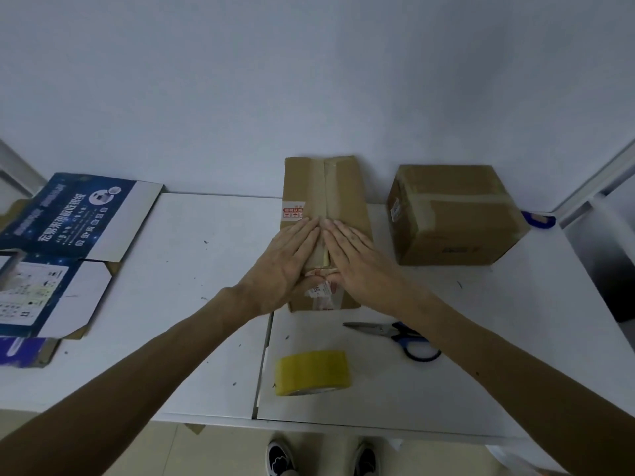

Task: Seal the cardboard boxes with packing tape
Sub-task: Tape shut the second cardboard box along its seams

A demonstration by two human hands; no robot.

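Observation:
A long brown cardboard box (340, 187) lies on the white table (192, 286), its top flaps closed and a strip of tape along the centre seam. My left hand (288, 262) and my right hand (360, 259) lie flat on the near half of its top, fingers straight, fingertips meeting over the seam. A yellow roll of packing tape (313, 372) sits on the table in front of the box. Blue-handled scissors (395, 333) lie to the right of the roll, partly under my right forearm.
A second taped cardboard box (453, 214) stands at the right, with a blue object (537, 219) behind it. Flattened blue and white printed cartons (68, 249) cover the table's left end. A white wall runs close behind. My shoes (281, 455) show below the table edge.

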